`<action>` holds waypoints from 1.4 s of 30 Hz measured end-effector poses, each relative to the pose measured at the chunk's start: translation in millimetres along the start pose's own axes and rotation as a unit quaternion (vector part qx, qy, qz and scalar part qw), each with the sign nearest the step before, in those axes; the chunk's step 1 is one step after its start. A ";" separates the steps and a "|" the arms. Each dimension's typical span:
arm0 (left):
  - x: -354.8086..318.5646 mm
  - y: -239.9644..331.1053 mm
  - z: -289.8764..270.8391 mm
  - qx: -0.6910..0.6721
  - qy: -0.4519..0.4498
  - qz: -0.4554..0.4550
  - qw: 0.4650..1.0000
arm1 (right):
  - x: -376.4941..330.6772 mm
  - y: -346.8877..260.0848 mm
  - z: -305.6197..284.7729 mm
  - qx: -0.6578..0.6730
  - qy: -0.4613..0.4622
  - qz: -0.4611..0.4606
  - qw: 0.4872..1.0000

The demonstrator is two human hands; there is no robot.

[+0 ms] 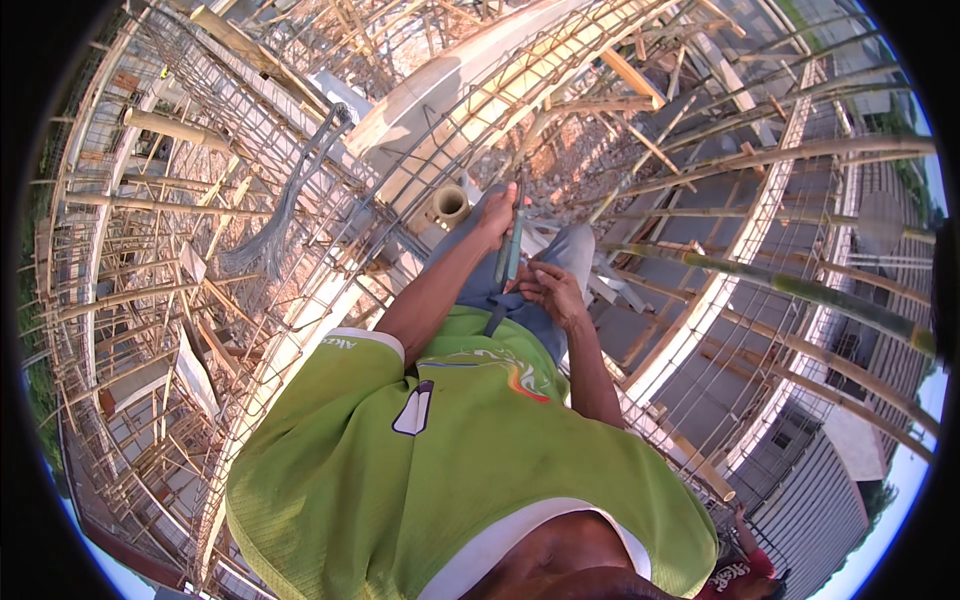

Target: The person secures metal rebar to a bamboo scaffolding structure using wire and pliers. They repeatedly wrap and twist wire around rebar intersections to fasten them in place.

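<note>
The left grip (497, 213), near the middle of the frame, is wrapped round the upper part of a long, narrow, dull-green, hard-looking tool (509, 250). To hold it well, I think the left grip should squeeze enough that the tool does not twist. The right grip (553, 290), a bit lower and to the right, has its fingers bent close to the tool's low end. I cannot tell if they pinch it or only sit beside it. Those fingers should go gently, because any sharp edge would be too small to see here.

The tool stands nearly up and down in the frame, in front of the blue cloth trousers (572, 246). Its top part is in the left grip, its middle is bare, and its low end is just left of the right grip's fingertips. A round, hollow, tan pipe (451, 204) is near the left grip, on its left side. The bundle of thin grey wires (287, 213) is well apart, in the upper left.
</note>
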State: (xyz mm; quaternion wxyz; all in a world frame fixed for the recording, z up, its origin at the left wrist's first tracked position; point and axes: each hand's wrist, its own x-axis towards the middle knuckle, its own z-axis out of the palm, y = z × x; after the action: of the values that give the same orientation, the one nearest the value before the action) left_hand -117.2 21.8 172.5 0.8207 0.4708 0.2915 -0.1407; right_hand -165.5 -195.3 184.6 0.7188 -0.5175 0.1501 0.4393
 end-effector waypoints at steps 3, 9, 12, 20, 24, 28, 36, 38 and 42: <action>-19.9 -2.8 10.3 -0.074 -0.103 -0.052 0.991 | -12.4 -14.3 -5.8 0.101 0.018 -0.050 0.993; -26.3 -43.6 43.1 0.353 0.051 0.233 0.905 | 1.9 -14.1 56.6 0.061 0.029 -0.063 0.996; -37.3 -42.4 52.7 0.497 0.078 0.384 0.774 | 15.6 -1.9 51.4 0.233 -0.023 -0.015 0.972; -50.5 -22.5 68.4 0.646 0.031 0.295 0.703 | 54.8 50.0 25.6 0.071 0.203 -0.111 0.970; -30.3 -23.8 65.6 0.635 -0.008 0.359 0.684 | -6.0 -4.8 32.7 -0.118 0.268 -0.087 0.952; -10.7 -2.0 72.8 0.580 -0.099 0.350 0.729 | -19.6 -19.4 2.0 -0.204 0.235 -0.111 0.944; -36.6 63.0 53.0 0.161 -0.122 0.030 0.979 | -40.7 -3.8 -37.4 0.233 -0.021 -0.002 0.972; -34.6 81.7 28.0 -0.005 -0.143 -0.004 0.990 | -43.2 11.5 -46.5 0.217 0.030 0.014 0.976; -50.6 120.1 -30.5 -0.185 -0.188 -0.028 0.964 | -42.4 37.7 -48.9 0.302 0.105 0.000 0.948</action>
State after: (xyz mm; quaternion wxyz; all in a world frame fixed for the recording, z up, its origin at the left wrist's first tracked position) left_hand -107.1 107.7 274.6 0.9294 0.2672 0.1660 -0.1931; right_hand -207.6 -255.4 169.5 0.8216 -0.3192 0.3502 0.3168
